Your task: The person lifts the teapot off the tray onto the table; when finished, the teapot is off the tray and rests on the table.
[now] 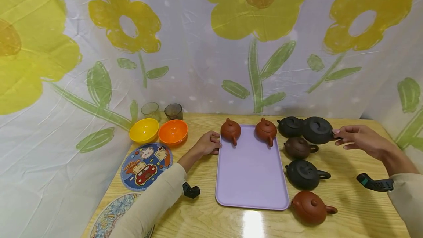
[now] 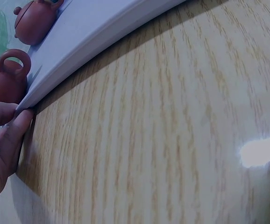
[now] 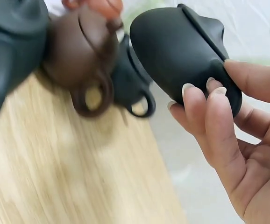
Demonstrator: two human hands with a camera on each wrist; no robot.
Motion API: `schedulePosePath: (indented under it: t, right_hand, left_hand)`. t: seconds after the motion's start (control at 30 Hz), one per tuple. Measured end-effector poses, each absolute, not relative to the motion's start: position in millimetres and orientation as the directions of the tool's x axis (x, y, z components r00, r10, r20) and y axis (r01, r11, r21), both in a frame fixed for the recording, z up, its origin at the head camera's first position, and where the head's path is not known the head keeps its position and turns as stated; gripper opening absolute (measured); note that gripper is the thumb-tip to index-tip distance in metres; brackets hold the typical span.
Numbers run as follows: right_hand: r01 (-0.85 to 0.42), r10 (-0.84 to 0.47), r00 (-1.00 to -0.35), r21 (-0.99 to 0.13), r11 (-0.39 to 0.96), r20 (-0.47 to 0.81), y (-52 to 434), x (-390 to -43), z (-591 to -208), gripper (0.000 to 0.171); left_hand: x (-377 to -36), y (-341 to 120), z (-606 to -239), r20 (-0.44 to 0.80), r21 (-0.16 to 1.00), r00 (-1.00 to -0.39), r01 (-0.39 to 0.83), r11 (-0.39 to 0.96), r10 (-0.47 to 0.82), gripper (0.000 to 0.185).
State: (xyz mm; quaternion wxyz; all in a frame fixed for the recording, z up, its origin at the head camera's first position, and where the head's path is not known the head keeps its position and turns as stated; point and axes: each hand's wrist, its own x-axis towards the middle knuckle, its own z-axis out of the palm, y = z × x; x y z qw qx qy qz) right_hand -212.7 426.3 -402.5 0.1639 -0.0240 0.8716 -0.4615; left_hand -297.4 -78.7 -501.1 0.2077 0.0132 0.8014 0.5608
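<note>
The large black teapot (image 1: 318,130) is held off the bench (image 1: 343,197) at its far right, the right hand (image 1: 358,138) gripping its handle side with fingers (image 3: 217,116) and thumb clamped on the dark body. Just left of those fingers sit a second black teapot (image 1: 289,126) and, nearer the person, a dark brown teapot (image 1: 299,147). Farther toward the person lie another black teapot (image 1: 304,174) and a red-brown teapot (image 1: 311,207). The left hand (image 1: 207,143) rests at the far left corner of the lilac tray (image 1: 251,172), its loosely curled fingers (image 2: 14,135) touching the tray's edge. Two red-brown teapots (image 1: 230,130) stand on the tray just beyond those fingers.
</note>
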Motion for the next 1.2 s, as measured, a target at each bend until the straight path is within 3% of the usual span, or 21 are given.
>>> schedulePosePath:
  t: [0.57, 1.2]
  right_hand:
    - [0.141, -0.157, -0.935, -0.740, 0.658, -0.318, 475.7, -219.6, -436.9, 0.046]
    - [0.190, -0.159, -0.925, -0.785, 0.590, -0.344, 478.5, -217.7, -462.1, 0.041]
  left_hand:
    - [-296.9, -77.2, -500.7, -0.310, 0.907, -0.915, -0.203, 0.369, 0.257, 0.042]
    - [-296.9, -77.2, -501.0, -0.318, 0.904, -0.915, -0.214, 0.371, 0.247, 0.042]
